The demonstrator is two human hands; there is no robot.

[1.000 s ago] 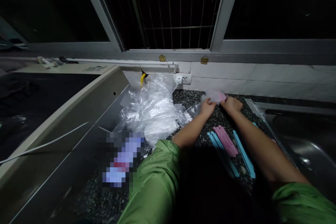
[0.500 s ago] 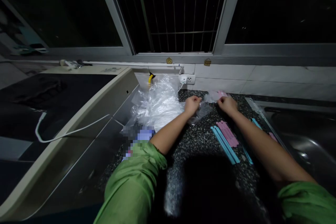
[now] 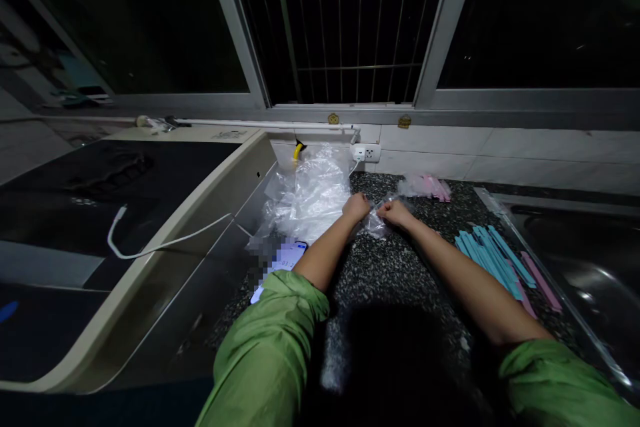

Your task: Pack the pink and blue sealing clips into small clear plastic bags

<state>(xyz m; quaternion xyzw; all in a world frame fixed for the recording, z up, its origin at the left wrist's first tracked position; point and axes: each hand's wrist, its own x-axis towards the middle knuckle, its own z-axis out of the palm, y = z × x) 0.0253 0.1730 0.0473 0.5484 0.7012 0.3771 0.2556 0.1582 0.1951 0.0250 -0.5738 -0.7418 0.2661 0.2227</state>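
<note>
My left hand [image 3: 358,207] is closed, pinching one side of a small clear plastic bag [image 3: 376,225] above the dark speckled counter. Close on its right, my right hand [image 3: 394,213] pinches the bag's other side. A large heap of clear plastic bags [image 3: 320,190] lies left of my left hand. Beyond my right hand, near the wall, rest pink strips [image 3: 438,187] partly covered by clear plastic. Right of my right forearm, several flat light-blue strips [image 3: 493,257] lie loosely grouped, with pink strips [image 3: 541,280] beside them.
A metal sink [image 3: 595,260] borders the counter on the right. To the left stands a beige-edged appliance [image 3: 220,180] with a white cable [image 3: 175,243] across it. A lit phone [image 3: 287,259] lies by my left forearm. A wall socket [image 3: 367,153] is behind.
My right hand has moved left and nearer, from the plastic-covered pink strips to the small bag. Strips left of my right forearm no longer show there; more appear on its right. The view shifted slightly.
</note>
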